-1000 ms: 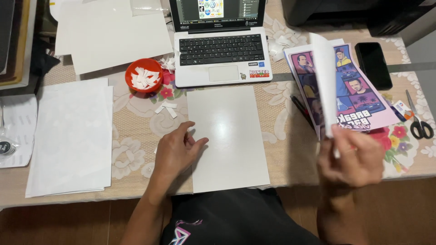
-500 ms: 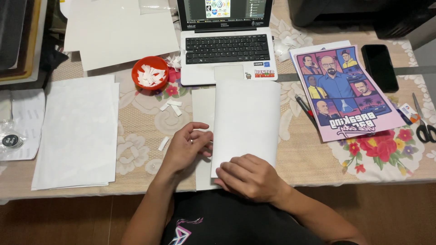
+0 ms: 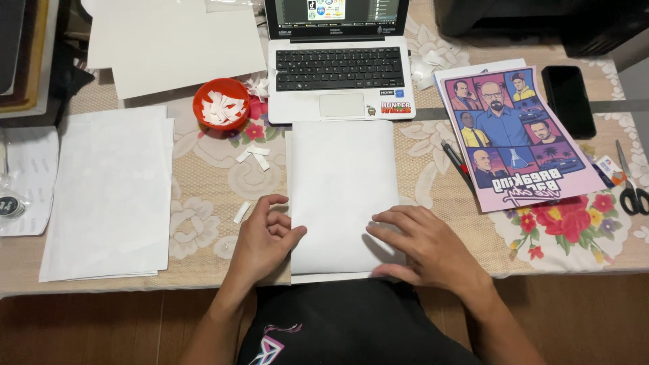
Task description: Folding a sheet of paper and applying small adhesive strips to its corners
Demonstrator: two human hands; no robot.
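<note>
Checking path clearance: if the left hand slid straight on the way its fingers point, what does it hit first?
The left hand points right and already touches the white sheet; past that, probably the right hand.

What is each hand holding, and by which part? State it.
Nothing is gripped: both the left hand and right hand press flat on the white sheet, at its lower edges.

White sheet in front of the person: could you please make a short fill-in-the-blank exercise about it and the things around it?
1. Both hands, the left hand and the right hand, rest on the white sheet, which lies directly in front of the ____.
2. The bowl holding white paper scraps is ____ in colour.
3. The scissors lie at the table's far ____ edge.

Missing words: laptop; red; right
</note>
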